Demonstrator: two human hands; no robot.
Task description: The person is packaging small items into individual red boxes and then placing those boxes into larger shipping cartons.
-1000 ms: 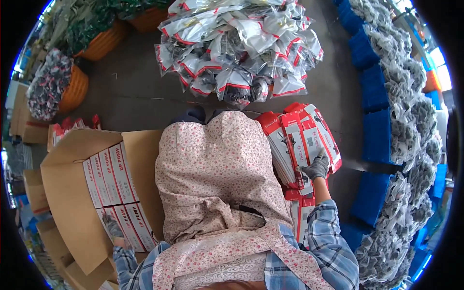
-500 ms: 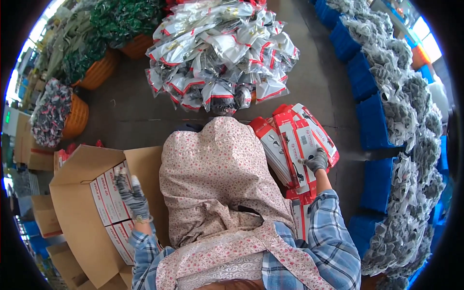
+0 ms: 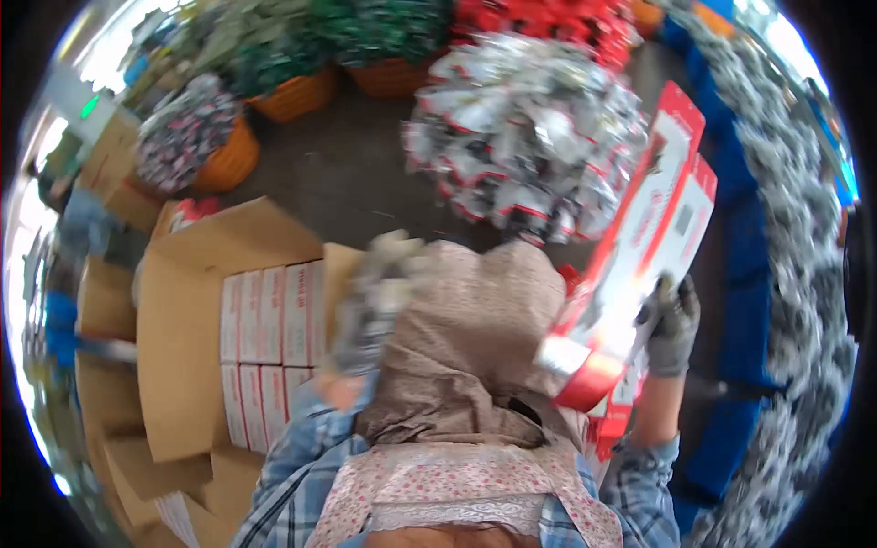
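My right hand [image 3: 670, 324], in a grey glove, grips a flat, unfolded red-and-white cardboard box [image 3: 639, 233] by its right side. The flat box is lifted and tilted over my right knee, with red flaps at both ends. More flat red-and-white pieces show partly beneath it. Over the left part of my lap is my left hand [image 3: 379, 288], gloved and smeared by motion, so its fingers cannot be made out. Left of it stands an open brown carton [image 3: 183, 338] holding rows of closed white boxes with red edges [image 3: 265, 320].
In front of me is a big heap of clear-bagged parts [image 3: 525, 137] with red-edged bags. Orange baskets [image 3: 292, 96] with green-wrapped goods line the far left. Blue crates [image 3: 740, 347] of grey bagged pieces run along the right. A red pile [image 3: 557, 23] lies beyond the heap.
My right hand has raised a flat box off the stack on the right. My left hand has moved from the carton to above my lap. The whole view has swung left.
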